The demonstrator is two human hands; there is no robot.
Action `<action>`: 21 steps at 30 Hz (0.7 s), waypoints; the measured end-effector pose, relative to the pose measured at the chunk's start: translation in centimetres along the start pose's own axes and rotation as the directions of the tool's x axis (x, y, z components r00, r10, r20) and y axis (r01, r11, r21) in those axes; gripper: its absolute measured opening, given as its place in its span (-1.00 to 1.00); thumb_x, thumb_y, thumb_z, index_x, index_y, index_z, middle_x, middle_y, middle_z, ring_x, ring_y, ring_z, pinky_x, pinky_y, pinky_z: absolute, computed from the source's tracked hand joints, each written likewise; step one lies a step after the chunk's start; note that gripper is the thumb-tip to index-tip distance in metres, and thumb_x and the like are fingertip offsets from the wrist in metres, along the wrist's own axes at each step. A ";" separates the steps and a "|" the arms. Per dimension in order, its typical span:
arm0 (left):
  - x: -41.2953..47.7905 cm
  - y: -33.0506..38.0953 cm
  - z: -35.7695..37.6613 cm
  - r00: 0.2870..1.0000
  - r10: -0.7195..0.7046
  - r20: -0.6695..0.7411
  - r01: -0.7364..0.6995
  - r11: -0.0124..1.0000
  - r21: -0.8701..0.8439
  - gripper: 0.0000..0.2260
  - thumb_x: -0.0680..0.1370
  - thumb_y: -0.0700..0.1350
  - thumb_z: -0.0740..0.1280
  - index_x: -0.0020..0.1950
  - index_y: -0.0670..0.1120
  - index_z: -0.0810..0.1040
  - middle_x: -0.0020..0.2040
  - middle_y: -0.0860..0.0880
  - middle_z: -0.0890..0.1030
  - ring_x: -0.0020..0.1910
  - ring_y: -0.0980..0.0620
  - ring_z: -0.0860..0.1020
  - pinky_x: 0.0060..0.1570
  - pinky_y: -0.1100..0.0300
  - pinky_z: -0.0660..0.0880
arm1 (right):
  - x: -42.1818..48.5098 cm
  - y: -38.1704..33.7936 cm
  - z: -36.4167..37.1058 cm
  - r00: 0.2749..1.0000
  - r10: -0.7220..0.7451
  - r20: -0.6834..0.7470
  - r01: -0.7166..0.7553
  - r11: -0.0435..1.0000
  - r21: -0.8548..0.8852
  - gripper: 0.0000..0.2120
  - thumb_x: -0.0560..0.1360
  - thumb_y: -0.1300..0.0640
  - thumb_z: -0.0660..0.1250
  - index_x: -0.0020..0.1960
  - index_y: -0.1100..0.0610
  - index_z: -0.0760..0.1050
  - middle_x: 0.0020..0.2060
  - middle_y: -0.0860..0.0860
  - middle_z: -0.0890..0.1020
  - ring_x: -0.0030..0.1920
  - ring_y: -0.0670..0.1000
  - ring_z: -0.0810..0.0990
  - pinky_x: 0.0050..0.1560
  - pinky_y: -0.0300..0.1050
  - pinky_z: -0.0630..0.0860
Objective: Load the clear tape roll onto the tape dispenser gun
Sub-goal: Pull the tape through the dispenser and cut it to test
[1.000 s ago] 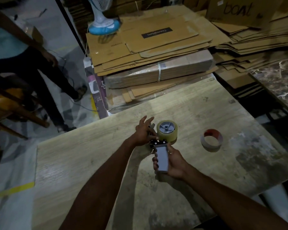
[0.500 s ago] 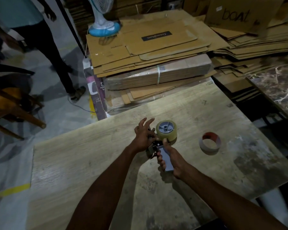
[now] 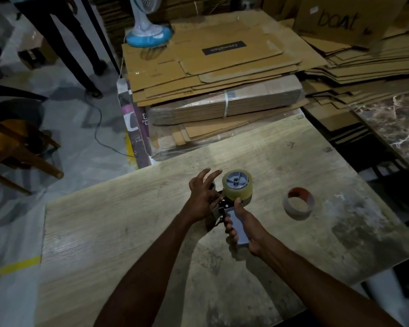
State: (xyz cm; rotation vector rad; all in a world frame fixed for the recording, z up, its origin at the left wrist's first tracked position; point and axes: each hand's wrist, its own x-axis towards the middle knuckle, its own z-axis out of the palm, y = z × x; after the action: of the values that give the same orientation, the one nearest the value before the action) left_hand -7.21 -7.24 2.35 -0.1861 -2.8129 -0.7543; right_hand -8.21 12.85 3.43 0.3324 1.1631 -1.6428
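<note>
The clear tape roll (image 3: 237,191) sits on the hub of the tape dispenser gun (image 3: 238,224), whose handle the right hand (image 3: 248,224) grips, thumb on the roll; whether the left hand (image 3: 202,200) pinches the gun's front I cannot tell, and the light, stiff, slick roll looks best taken by its rim.

Right hand (image 3: 248,223) grips the tape dispenser gun (image 3: 237,224), clear tape roll (image 3: 237,193) on its hub; left hand (image 3: 202,197) pinches its front (other fingers fanned). 1 spare roll (image 3: 298,205) lies nearby.
</note>
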 end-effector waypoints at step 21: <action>0.7 2.2 -1.6 0.984 0.132 -0.120 -0.119 0.986 0.113 -0.86 0.41 -0.23 0.47 -0.05 -0.11 0.72 0.38 -0.15 0.50 0.42 -0.20 0.29 0.26 -0.08 0.24 | 0.9 -2.9 -1.0 0.995 -0.001 0.098 0.000 1.000 0.009 -0.34 0.54 -0.44 0.08 -0.21 0.17 0.45 -0.42 0.04 0.38 -0.53 -0.01 0.32 -0.51 -0.17 0.26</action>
State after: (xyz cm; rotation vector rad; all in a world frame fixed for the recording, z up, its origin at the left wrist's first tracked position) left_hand -7.19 -6.11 4.88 -0.2841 -2.6820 -0.5671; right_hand -11.38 13.08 3.83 0.2544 1.0830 -1.6465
